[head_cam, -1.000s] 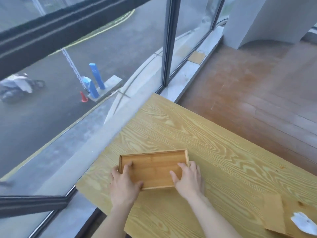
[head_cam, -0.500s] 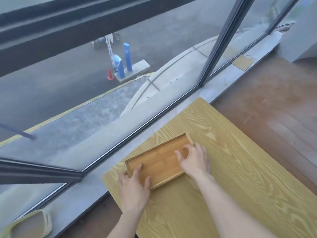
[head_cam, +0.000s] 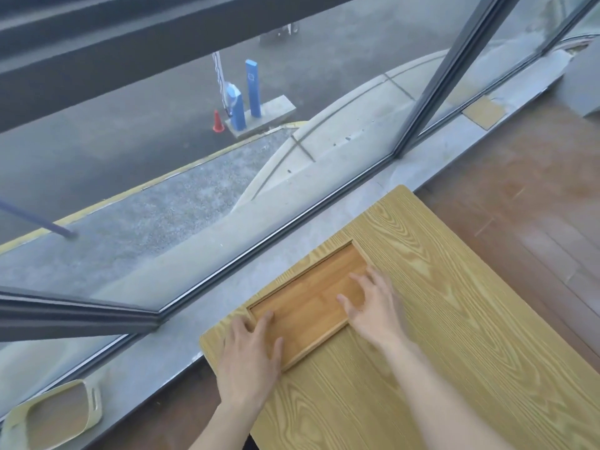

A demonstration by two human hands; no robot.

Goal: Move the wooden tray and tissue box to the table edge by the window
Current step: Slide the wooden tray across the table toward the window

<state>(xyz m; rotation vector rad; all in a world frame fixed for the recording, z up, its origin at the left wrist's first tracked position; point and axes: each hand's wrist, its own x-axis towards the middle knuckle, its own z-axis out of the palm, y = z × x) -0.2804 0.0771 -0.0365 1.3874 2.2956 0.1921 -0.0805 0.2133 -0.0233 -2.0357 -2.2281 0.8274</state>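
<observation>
No readable writing or brand marks anywhere; the blue posts [head_cam: 253,88] outside carry marks too small to make out.

Wooden tray [head_cam: 311,298] lies flat on the table [head_cam: 454,336], pushed up along the table edge nearest the window [head_cam: 227,177], long side running with that edge. Tray holds nothing; bare wood floor inside a low rim.

Left hand [head_cam: 250,350] sits on the tray's near-left corner, fingers spread and laid flat, fingertips over the rim into the tray, thumb out along the near rim. Not wrapped around anything, just pressing on the corner.

Right hand [head_cam: 373,308] is at the tray's right end, fingers splayed wide over the tray floor, palm over the near-right rim. It is motion-blurred; cannot tell whether it touches the tray or hangs just above it. It holds nothing.

Tissue box not in view.

Left of the left hand and below table level, a pale rectangular basin [head_cam: 55,414] lies on the grey sill [head_cam: 181,339] by the glass; inside looks brown, contents unclear. Beyond both hands, through the glass, an orange cone [head_cam: 218,121] stands beside the blue posts. Right of the right hand, wood floor [head_cam: 535,206].
</observation>
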